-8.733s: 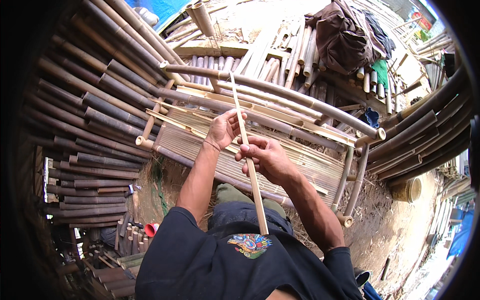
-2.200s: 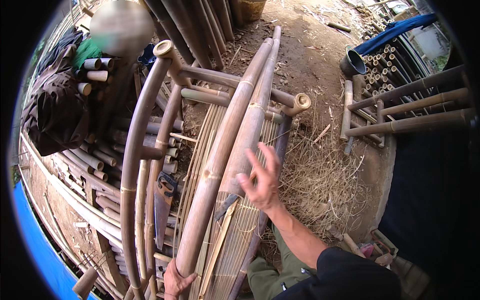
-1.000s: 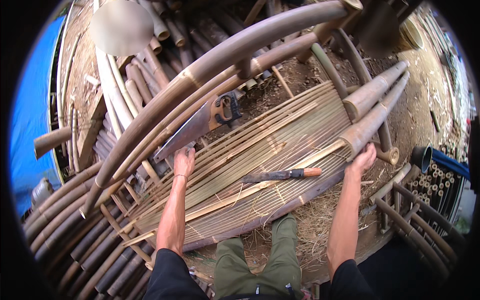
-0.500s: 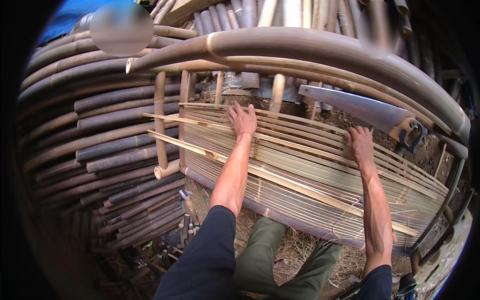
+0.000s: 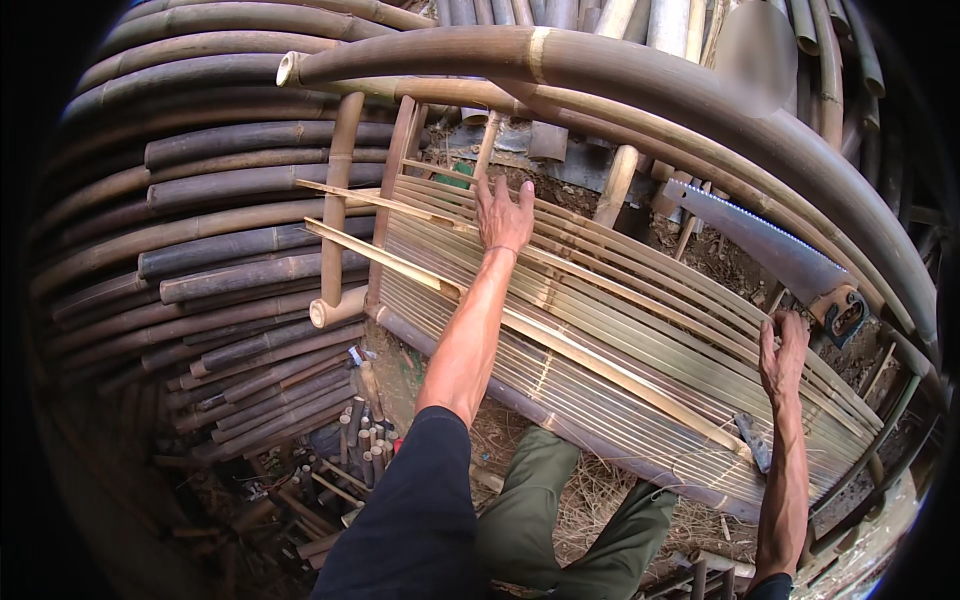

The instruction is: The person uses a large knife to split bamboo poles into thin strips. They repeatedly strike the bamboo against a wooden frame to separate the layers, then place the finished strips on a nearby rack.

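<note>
Table (image 5: pixel 510 399): bamboo, with lengthwise slats (image 5: pixel 640 345)
Split strips (image 5: pixel 620 381): long, pale, along the slats, jutting past the left end
Dark blade (image 5: pixel 752 443): toward the right end, partly hidden

Slats (image 5: pixel 620 323) show stripes of tan and pale green; the trousers (image 5: pixel 530 500) are olive, the sleeve (image 5: pixel 422 490) near-black.

Past the counter's (image 5: pixel 600 446) far edge, reach is kinda blocked by the thick bamboo rail (image 5: pixel 620 68) and a handsaw (image 5: pixel 765 240) toward the right; mid-counter, room's left above the slats (image 5: pixel 630 322).
</note>
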The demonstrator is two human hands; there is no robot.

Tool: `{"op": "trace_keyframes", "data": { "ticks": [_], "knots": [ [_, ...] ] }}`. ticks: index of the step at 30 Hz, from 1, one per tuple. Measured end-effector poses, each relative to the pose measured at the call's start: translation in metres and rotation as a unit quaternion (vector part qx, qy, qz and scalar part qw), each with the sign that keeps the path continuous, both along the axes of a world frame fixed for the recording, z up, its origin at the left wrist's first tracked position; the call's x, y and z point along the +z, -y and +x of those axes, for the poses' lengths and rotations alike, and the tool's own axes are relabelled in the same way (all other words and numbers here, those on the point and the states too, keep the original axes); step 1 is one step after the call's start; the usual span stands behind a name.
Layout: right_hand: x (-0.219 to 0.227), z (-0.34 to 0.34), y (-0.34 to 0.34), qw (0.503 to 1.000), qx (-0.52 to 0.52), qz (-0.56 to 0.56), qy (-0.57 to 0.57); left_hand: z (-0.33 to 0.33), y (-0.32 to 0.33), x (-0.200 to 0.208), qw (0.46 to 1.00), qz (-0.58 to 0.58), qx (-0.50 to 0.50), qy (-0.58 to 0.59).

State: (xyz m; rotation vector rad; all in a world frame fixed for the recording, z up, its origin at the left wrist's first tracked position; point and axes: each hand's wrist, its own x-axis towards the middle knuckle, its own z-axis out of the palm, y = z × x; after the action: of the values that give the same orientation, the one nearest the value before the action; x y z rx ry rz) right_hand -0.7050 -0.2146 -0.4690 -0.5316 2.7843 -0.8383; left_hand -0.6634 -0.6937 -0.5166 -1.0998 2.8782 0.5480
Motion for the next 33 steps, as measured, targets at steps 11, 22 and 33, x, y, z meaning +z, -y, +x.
{"op": "trace_keyframes", "data": {
  "ticks": [11,22,33],
  "knots": [
    [-0.007,0.010,0.001,0.998,0.010,0.021,0.055,0.018,0.003,-0.007,1.000,0.003,-0.004,0.029],
    [-0.078,0.018,-0.008,0.992,-0.016,0.122,0.018,0.007,-0.006,-0.024,0.972,-0.029,-0.081,0.221],
    [-0.081,0.030,-0.013,0.993,-0.042,0.104,-0.030,-0.004,-0.068,-0.001,0.908,-0.054,-0.404,0.095]
  ]
}}
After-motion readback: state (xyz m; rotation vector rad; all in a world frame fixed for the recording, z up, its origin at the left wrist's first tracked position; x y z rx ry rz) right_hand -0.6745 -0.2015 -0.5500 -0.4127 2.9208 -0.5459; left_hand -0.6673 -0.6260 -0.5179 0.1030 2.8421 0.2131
